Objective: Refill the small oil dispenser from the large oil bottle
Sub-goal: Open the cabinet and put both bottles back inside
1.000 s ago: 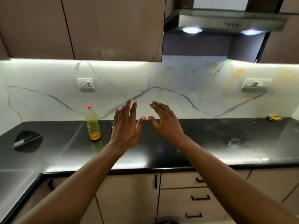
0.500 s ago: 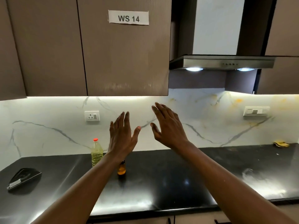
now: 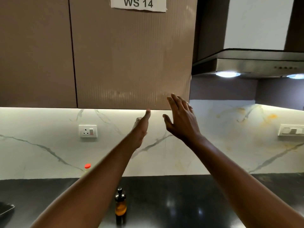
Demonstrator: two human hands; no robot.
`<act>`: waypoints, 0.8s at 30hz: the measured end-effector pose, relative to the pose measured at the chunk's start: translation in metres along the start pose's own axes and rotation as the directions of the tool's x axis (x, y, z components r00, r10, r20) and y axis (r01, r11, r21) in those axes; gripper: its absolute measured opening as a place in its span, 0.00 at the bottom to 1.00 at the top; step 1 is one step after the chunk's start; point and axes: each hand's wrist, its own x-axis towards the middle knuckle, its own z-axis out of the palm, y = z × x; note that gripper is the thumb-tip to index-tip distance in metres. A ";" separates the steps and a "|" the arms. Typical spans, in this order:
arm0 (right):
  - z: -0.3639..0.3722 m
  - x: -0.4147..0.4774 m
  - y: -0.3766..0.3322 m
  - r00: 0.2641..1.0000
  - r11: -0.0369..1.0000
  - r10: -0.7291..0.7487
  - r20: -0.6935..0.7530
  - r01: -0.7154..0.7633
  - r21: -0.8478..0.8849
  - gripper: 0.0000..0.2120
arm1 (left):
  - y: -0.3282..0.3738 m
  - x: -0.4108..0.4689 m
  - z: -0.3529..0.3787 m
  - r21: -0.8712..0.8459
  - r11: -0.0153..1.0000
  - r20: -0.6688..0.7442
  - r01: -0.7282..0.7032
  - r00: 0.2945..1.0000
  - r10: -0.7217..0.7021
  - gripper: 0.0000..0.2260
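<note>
A: Head view. Count the hands and state the condition of each.

B: Two. First, left hand [image 3: 139,129]: raised edge-on in front of the backsplash [image 3: 213,145], fingers straight and together, holding nothing. Tip level with the lower edge of the right cabinet door [image 3: 131,63]; contact not discernible. Second, right hand [image 3: 182,124]: raised just beside the first, fingers straight and spread, holding nothing, overlapping the lower right corner of that same door.

A: Locate the task items. Give quantities.

B: One small oil dispenser [image 3: 120,204]: dark cap, amber liquid in the lower part, upright on the black worktop [image 3: 181,203], between the two forearms and just beside the left one. One large oil bottle [image 3: 87,166]: upright at the back of the worktop against the backsplash, left of the dispenser. Only the red cap and a strip of shoulder visible; the remainder hidden behind the left forearm. Both items well below the hands, touched by neither.

A: List the fixtures, counted.

B: Two cabinet doors. One paper label [image 3: 138,4] reading "WS 14" on the right one. One wall socket [image 3: 88,131] on the backsplash, left of the hands. One switch plate [image 3: 291,130] at far right. One range hood [image 3: 255,66] with two lit lamps. One dark object [image 3: 5,209] on the worktop, cut by the left edge; not identifiable.
</note>
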 end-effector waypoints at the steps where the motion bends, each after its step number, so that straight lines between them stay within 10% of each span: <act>1: 0.012 0.011 0.009 1.000 1.000 0.012 0.005 -0.012 0.000 0.33 | 0.000 0.014 0.004 -0.113 0.994 0.033 0.010 0.999 -0.006 0.41; 9: 0.076 0.052 0.055 0.997 0.995 -0.039 -0.059 0.033 -0.092 0.36 | 0.009 0.089 0.024 -0.707 0.705 -0.004 -0.060 0.997 0.080 0.24; 24: 0.018 0.042 0.045 0.969 0.983 0.181 -0.170 -0.183 0.001 0.46 | 0.018 0.040 0.021 -0.753 0.657 0.000 -0.049 0.997 0.074 0.17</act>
